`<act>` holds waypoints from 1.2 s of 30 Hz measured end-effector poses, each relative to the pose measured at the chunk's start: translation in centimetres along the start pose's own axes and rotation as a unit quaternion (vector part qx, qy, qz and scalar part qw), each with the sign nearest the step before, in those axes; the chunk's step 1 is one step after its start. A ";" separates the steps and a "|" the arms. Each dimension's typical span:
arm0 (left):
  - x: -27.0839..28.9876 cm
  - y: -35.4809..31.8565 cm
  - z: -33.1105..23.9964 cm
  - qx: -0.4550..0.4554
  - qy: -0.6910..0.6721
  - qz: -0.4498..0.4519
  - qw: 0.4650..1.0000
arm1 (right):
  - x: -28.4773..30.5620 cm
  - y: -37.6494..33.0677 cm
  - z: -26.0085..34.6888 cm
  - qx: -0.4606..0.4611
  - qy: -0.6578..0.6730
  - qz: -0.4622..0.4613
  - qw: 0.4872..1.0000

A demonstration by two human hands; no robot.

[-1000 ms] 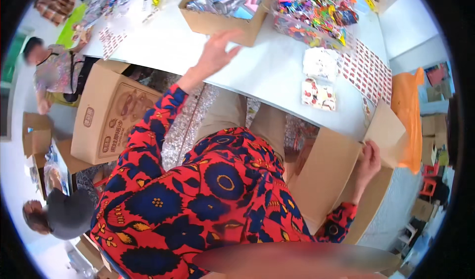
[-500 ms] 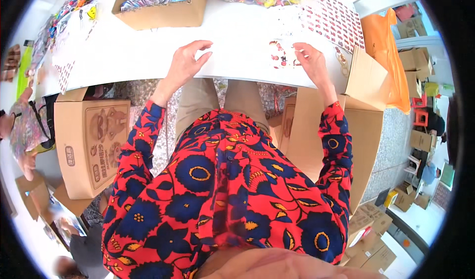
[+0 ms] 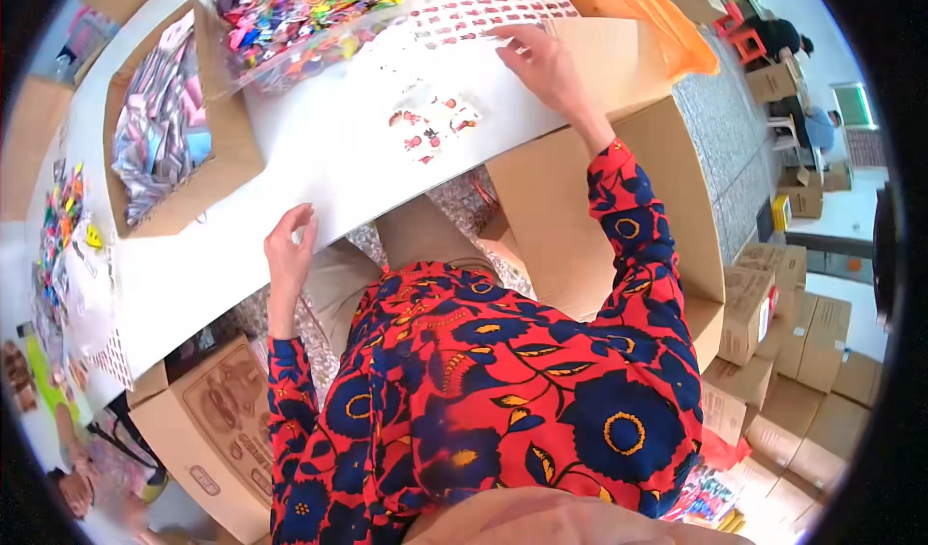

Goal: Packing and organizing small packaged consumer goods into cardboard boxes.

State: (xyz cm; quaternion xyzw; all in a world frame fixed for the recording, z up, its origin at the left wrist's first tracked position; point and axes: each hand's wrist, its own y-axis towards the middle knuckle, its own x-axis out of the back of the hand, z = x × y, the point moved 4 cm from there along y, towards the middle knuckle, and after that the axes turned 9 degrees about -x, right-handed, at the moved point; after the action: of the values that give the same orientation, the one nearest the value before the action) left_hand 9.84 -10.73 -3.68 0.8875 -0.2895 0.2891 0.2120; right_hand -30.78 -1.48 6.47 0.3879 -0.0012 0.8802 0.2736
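Note:
My left hand (image 3: pixel 289 247) hovers by the front edge of the white table (image 3: pixel 333 119), fingers loosely bent and apart, with nothing visible in it. My right hand (image 3: pixel 543 64) reaches to the far right, beside the carton flap and close to a sheet of small red prints (image 3: pixel 474 8). Its index finger and thumb are bent with a gap between them, and I see nothing held there. Between the two hands lies a loose group of small red and dark printed pieces (image 3: pixel 425 142), touched by neither hand.
A clear plastic tub (image 3: pixel 300 28) heaped with colourful trinkets stands at the back. Left of it, an open carton (image 3: pixel 237 148) holds silvery packets. An orange bag (image 3: pixel 638 13) and an open cardboard box (image 3: pixel 570 211) flank my right arm. Another printed carton (image 3: pixel 217 429) is below left.
My view has swung to the right. The right hand has gone from the small printed pieces to the sheet's edge by the carton flap. My left hand stays near the table edge.

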 end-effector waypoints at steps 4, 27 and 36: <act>-2.5 1.4 -0.8 -0.043 -0.020 0.018 0.999 | 3.9 -2.0 -1.9 0.098 -0.158 -0.087 0.979; -14.5 10.8 -17.5 -0.367 -0.001 0.146 0.919 | 12.6 0.7 -10.6 0.006 -0.191 -0.170 0.967; -15.5 8.1 -18.1 -0.389 -0.030 0.166 0.906 | 24.9 8.3 -27.1 -0.174 -0.372 -0.233 0.882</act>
State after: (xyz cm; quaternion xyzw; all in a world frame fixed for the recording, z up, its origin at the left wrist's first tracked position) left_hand -12.73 -0.79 1.59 0.6818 -0.5285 0.1577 0.4807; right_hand -66.98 9.20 6.26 0.6223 -0.1654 0.5676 0.5131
